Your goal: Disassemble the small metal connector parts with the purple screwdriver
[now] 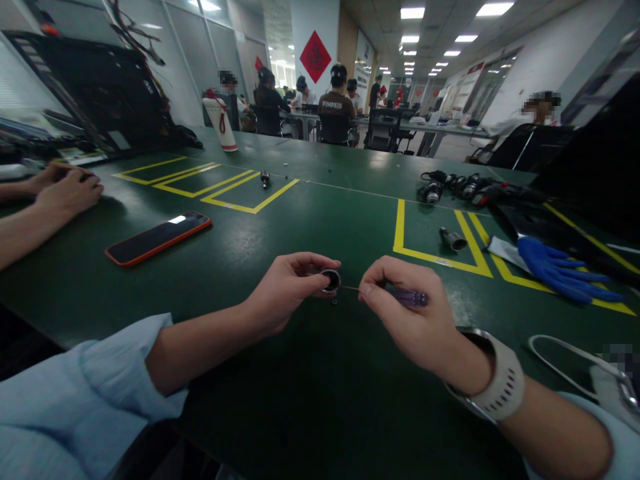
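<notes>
My left hand [285, 290] pinches a small round black-and-silver part [331, 279] just above the green table [310, 373]. My right hand [407, 310] grips a thin screwdriver with a purple handle [411, 297]; its metal tip touches the side of the round part. A tiny dark piece [334, 302] lies on the table right below the part. Both hands are closed round what they hold.
A phone in an orange case [158, 237] lies to the left. Another person's hands [63, 190] rest at the far left. A metal cylinder [453, 239], blue gloves [563, 268], black parts [453, 187], a small part [265, 177] and a white cup [221, 123] sit farther off.
</notes>
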Tool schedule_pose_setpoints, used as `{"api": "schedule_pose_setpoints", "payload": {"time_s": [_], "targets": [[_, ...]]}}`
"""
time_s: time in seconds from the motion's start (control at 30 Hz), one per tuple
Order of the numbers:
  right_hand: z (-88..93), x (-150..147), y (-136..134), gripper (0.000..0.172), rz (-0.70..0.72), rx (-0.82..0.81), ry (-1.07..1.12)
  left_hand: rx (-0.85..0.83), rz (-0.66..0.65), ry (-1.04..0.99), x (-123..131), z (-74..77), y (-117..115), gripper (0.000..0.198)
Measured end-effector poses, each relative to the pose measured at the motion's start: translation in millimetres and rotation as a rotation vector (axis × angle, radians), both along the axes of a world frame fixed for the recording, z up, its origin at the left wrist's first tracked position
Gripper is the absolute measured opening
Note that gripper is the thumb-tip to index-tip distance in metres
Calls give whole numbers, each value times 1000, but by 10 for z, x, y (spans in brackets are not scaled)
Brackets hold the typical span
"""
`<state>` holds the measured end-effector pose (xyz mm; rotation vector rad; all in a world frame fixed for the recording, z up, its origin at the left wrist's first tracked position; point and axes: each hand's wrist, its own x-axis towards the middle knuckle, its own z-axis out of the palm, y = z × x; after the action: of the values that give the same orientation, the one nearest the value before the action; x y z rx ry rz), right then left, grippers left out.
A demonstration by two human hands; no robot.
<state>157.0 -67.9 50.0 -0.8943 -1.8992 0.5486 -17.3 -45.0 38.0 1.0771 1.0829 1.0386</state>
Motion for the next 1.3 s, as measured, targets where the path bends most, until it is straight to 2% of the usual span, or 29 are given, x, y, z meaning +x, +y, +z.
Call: {"api": "schedule_pose_setpoints", "payload": {"time_s": [0.27,0.47,0.7,1.1,1.3], "targets": [[4,-2,5,17,-7,5,16,-29,-2,3,15,16,-5,20],[29,-10,6,18,-14,-107,54,-12,5,20,13,-2,-6,20],[43,-8,14,16,5,-127,21,-20,5,65,19,37,-17,20],[24,5,2,16,47,-34,-49,14,23,125,16,43,-22,27],[-17,5,-12,15,28,85,-40,28,40,40,12,20,-19,27]]}}
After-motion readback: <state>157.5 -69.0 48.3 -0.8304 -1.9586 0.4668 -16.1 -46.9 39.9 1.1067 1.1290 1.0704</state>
